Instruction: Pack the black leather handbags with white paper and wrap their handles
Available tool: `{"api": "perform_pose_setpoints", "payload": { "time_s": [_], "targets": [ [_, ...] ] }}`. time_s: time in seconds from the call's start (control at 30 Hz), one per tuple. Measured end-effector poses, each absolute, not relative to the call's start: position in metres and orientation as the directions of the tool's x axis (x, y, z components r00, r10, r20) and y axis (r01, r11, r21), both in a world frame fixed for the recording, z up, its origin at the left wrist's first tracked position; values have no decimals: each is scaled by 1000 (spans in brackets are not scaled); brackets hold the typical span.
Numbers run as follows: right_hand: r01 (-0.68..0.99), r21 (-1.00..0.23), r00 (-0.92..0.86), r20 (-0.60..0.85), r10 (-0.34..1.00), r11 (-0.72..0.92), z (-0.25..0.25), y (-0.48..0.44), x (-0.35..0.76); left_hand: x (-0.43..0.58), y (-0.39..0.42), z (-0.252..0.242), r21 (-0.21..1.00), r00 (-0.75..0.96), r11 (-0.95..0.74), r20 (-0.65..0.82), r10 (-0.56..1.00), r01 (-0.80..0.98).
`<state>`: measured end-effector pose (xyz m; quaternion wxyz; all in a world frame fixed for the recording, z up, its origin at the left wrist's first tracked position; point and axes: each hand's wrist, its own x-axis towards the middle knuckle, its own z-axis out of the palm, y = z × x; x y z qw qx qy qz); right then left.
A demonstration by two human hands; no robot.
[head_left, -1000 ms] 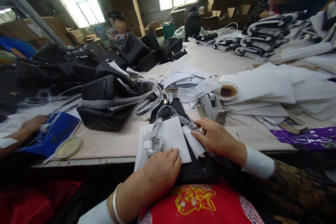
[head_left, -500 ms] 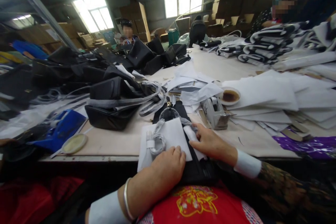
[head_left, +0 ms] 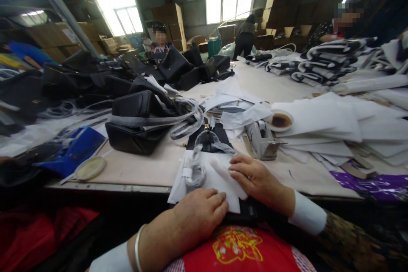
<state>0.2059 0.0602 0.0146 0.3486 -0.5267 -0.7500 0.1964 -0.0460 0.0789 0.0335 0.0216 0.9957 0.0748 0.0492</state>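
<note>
While resting left hand (head_left: 200,214), fingers together, on white paper (head_left: 222,182), now covers black bag (head_left: 208,146) seemingly more completely; at paper's right edge, bends fingers of right hand (head_left: 259,182), cannot tell if pinching.

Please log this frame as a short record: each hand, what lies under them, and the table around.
Left hand: fingers laid on the lower part of the white paper
Right hand: fingers at the paper's right side; thumb hidden
Under paper: flat black item
On paper: pale coil
Table left: black bag, blue object
Table right: grey dispenser, dish with brown contents, loose white sheets
</note>
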Motion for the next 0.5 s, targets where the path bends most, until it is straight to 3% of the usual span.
{"api": "perform_pose_setpoints", "payload": {
  "time_s": [0.1, 0.27, 0.4, 0.5],
  "targets": [
    [765, -617, -3, 287, 958, 187, 2, 76, 225, -40, 84, 30, 72, 980, -982, 81, 180, 175],
    [781, -624, -41, -80, 996, -18, -14, 85, 243, -31, 87, 29, 101, 961, -956, 17, 277, 274],
    [772, -630, 112, 0, 994, -87, 3, 79, 241, -21, 88, 29, 90, 954, -950, -7, 301, 300],
    [714, -697, 106, 12, 994, -67, 25, 73, 230, -10, 88, 23, 99, 936, -932, 20, 352, 349]
  ]
}}
